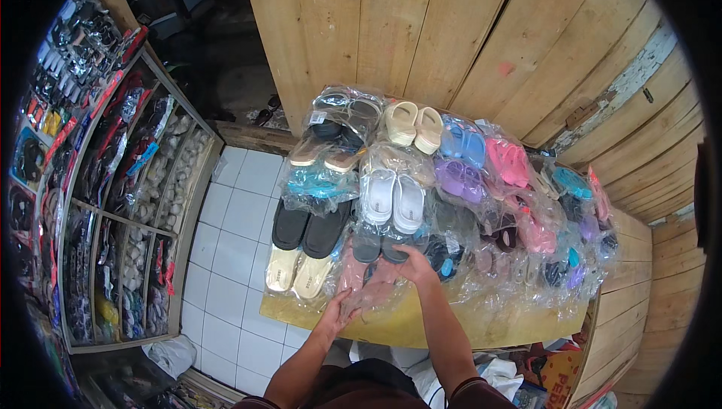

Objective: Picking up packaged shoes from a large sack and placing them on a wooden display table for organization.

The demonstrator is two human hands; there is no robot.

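Note:
A pair of dusty-pink sandals [375,285] in a clear plastic bag lies near the front edge of the yellow-topped table [485,318]. My left hand [339,312] grips the lower left edge of that bag. At its upper right is my right hand [416,267], fingers over the toe of a dark grey slide [393,250]; whether they close on anything is hidden. White slides [393,200] sit just above, also bagged. To the left lie black slides [309,228] and cream slides [299,272].
Bagged footwear, including purple sandals [459,179] and pink clogs [507,162], covers the table's back and right. A plank wall [428,31] rises behind. Across the tiled floor [240,211] stands a stocked shelf unit [186,251]. White sacks [496,378] sit below the table.

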